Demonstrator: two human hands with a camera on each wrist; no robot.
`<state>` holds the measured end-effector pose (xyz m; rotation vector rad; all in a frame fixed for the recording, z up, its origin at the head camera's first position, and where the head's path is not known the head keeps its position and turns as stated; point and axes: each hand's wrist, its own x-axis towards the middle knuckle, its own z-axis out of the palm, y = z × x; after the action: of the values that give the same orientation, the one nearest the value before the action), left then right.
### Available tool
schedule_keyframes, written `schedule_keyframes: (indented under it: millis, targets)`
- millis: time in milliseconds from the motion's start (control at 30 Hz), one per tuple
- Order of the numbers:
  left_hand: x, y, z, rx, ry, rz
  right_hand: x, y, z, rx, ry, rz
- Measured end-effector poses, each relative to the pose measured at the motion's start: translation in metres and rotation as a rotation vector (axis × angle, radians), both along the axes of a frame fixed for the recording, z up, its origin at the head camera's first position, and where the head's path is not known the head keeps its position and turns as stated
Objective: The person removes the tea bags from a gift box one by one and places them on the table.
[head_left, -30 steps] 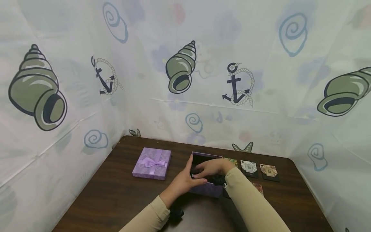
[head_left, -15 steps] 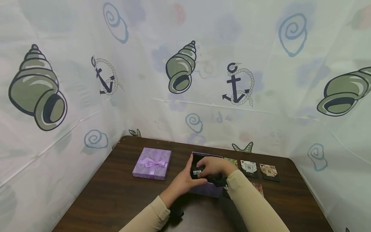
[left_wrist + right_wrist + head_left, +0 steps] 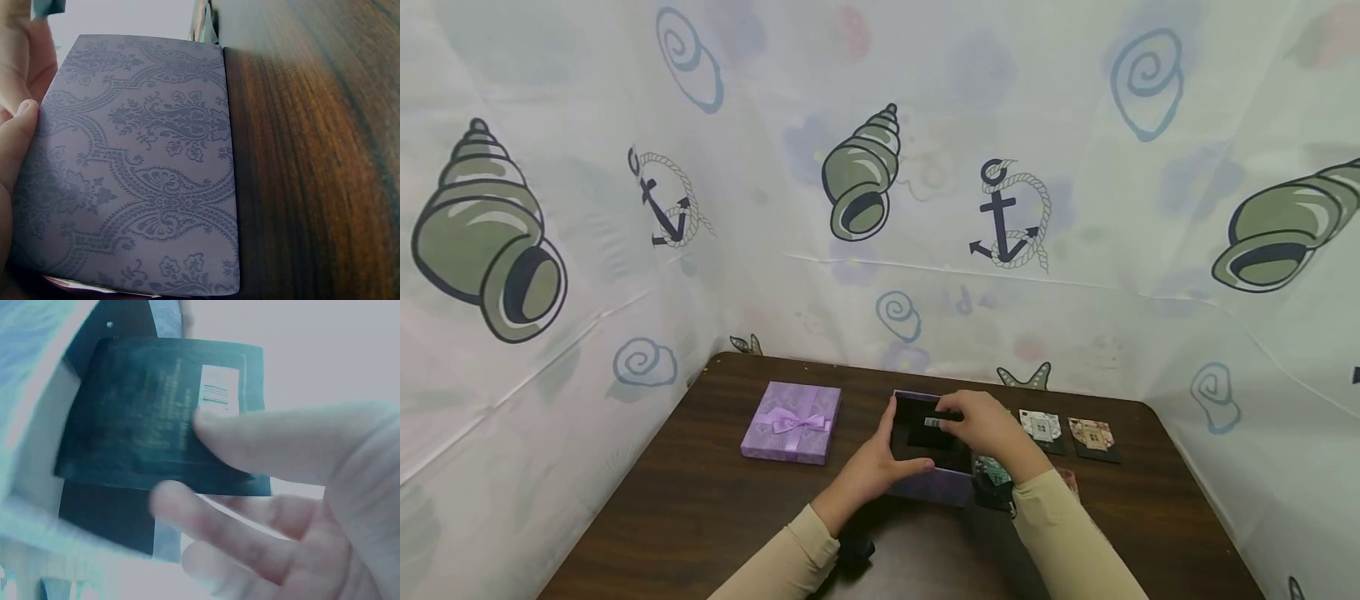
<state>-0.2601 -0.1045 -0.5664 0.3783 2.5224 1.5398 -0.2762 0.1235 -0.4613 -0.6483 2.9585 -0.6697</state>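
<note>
My right hand [image 3: 988, 421] pinches a thin dark square packet [image 3: 144, 412] between thumb and fingers. A white barcode label [image 3: 219, 390] shows on the packet's face. In the head view this packet is over the open purple gift box [image 3: 932, 486], whose inside is black. My left hand [image 3: 876, 462] holds the box at its near left corner, with the thumb along the front rim and the other fingers up the left side. In the left wrist view, a patterned outer wall of the box [image 3: 144, 169] shows beside the thumb.
Left of the box lies its purple lid [image 3: 792, 422] with a ribbon bow. To the right sit a pale patterned packet [image 3: 1041, 427] and an orange-brown one [image 3: 1093, 436]. A greenish packet [image 3: 992, 471] and a reddish one [image 3: 1067, 481] are partly hidden by my right arm.
My right hand has risen and shifted right, bringing the dark packet up from inside the box. The left hand stays on the box. The head view has shifted slightly.
</note>
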Motion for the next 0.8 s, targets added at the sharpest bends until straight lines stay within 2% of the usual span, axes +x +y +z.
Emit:
schedule_keyframes:
  millis: [100, 267, 433, 600, 800]
  targets:
    - [0.001, 0.000, 0.001, -0.015, 0.000, 0.005, 0.009, 0.009, -0.003, -0.065, 0.086, -0.065]
    - [0.002, 0.000, 0.003, -0.028, -0.003, 0.019, 0.021, 0.022, -0.012, -0.162, 0.262, -0.103]
    - [0.000, 0.002, 0.004, -0.031, 0.003, 0.020, 0.034, 0.034, -0.019, -0.224, 0.391, -0.177]
    - [-0.001, 0.003, 0.003, -0.035, 0.006, 0.027, 0.043, 0.038, -0.029, -0.303, 0.494, -0.167]
    - [0.001, 0.003, 0.002, -0.044, 0.008, 0.024, 0.051, 0.039, -0.056, -0.424, 0.670, -0.176]
